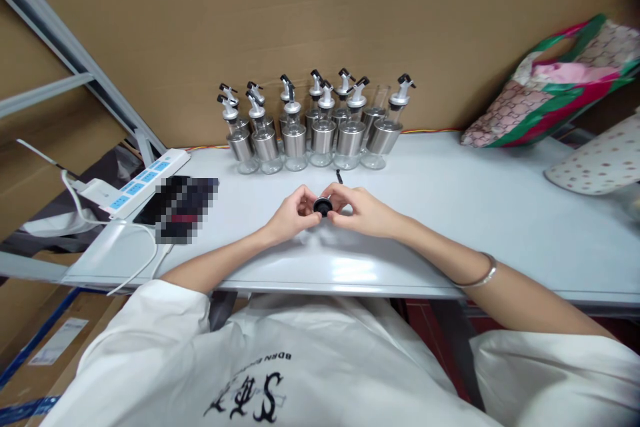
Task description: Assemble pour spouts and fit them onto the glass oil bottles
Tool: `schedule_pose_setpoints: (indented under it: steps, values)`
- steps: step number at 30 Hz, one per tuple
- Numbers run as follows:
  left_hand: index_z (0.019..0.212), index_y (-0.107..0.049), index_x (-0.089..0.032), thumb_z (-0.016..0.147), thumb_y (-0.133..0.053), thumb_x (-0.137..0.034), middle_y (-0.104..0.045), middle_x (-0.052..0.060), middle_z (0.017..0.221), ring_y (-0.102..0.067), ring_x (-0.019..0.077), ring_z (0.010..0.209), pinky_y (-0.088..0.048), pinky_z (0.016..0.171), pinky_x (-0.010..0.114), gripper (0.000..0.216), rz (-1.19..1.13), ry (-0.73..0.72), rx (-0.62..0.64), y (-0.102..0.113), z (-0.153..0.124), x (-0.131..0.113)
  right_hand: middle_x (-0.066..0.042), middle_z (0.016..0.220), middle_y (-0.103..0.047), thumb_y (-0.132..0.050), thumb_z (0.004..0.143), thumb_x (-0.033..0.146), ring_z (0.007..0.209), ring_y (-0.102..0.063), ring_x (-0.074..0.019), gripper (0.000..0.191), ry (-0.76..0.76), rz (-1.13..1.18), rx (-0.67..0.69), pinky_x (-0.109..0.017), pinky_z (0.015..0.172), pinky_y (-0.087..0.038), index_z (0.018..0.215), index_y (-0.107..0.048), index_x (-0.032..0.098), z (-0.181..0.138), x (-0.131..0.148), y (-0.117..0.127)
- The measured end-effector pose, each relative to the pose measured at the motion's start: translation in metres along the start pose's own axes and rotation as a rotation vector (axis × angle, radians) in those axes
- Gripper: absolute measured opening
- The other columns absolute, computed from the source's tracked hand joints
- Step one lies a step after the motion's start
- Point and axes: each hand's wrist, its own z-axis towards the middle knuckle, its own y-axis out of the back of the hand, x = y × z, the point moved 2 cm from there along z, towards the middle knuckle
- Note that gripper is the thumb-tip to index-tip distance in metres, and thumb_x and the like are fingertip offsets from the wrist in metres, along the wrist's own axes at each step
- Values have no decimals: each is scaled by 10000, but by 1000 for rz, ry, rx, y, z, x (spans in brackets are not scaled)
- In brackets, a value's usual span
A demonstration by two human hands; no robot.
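Observation:
Between both hands, just above the table, is a pourer spout (323,206), its round black stopper end facing me. My left hand (295,215) closes on its left side with thumb and fingers. My right hand (357,212) grips the right side the same way and hides part of the spout. A small black lever piece (339,177) lies on the table just past my right fingers. Beyond it stand several glass oil bottles (295,141) with steel sleeves, most topped by silver and black pourers. One bottle (374,113) in the back row shows an open glass neck.
At the left lie a white power strip (150,183), a white cable (150,240) and a dark pixelated item (185,210). A patterned bag (540,97) and a white dotted container (600,157) sit at the right. Cardboard (440,27) walls the back; the table edge (350,292) runs before me.

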Motion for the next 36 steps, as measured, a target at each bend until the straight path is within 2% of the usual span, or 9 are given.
schedule_pose_setpoints:
  steps: [6, 20, 27, 36]
  values:
    - [767, -417, -185, 606, -623, -281, -420, -103, 567, -338, 29, 458, -239, 469, 173, 278, 66, 10, 5, -1, -3, -2, 20, 652, -583, -520, 748, 256, 585, -495, -125, 137, 8, -5, 16, -239, 580, -383, 867, -494, 192, -1, 2, 0]
    - [769, -369, -204, 609, -569, -234, -293, -133, 489, -237, 34, 437, -159, 455, 176, 258, 141, -53, -16, -2, -7, -1, 19, 686, -593, -520, 747, 192, 623, -506, -118, 108, 68, -24, 10, -221, 594, -380, 856, -525, 190, -2, 5, -1]
    - [776, -360, -204, 626, -575, -214, -286, -134, 505, -209, 31, 447, -167, 464, 183, 262, 168, -91, -5, -3, -7, -2, 16, 674, -577, -523, 775, 265, 609, -496, -118, 89, 72, -51, 2, -213, 557, -369, 822, -514, 190, -3, 8, -1]
    - [769, -372, -201, 639, -599, -238, -338, -119, 547, -225, 31, 454, -188, 465, 187, 264, 205, -112, 11, -2, -8, -5, 21, 660, -601, -538, 744, 237, 607, -527, -123, 70, 59, -65, -46, -223, 582, -390, 793, -504, 201, -4, 8, -2]
